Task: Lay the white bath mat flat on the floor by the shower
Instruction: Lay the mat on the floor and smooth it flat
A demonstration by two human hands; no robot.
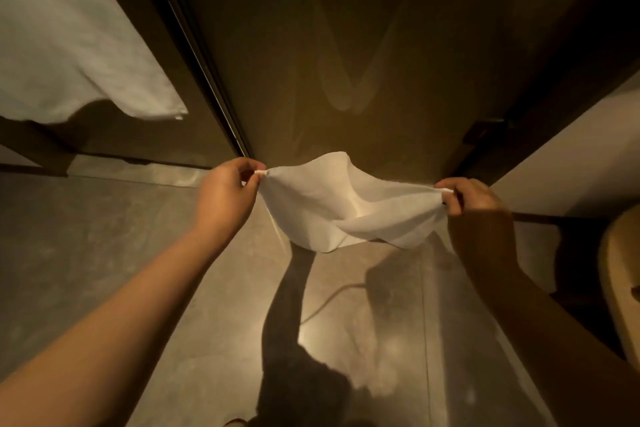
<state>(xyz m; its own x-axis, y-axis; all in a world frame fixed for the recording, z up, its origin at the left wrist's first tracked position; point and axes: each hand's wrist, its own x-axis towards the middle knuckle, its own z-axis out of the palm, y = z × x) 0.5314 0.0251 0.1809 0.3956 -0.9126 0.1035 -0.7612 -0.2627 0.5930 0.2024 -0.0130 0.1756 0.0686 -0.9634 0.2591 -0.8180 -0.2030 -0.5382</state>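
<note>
The white bath mat (332,204) hangs in the air above the tiled floor (121,236), sagging and rumpled in the middle. My left hand (227,192) pinches its left corner. My right hand (474,198) pinches its right corner, in shadow. The mat's lower edge droops toward the floor, just in front of the dark glass shower door (363,45).
A dark door frame (204,80) runs down the left of the glass. A white towel (69,55) hangs at the upper left. A pale wall (571,166) and a rounded beige fixture (623,270) stand at the right. A thin cord (329,302) lies on the floor.
</note>
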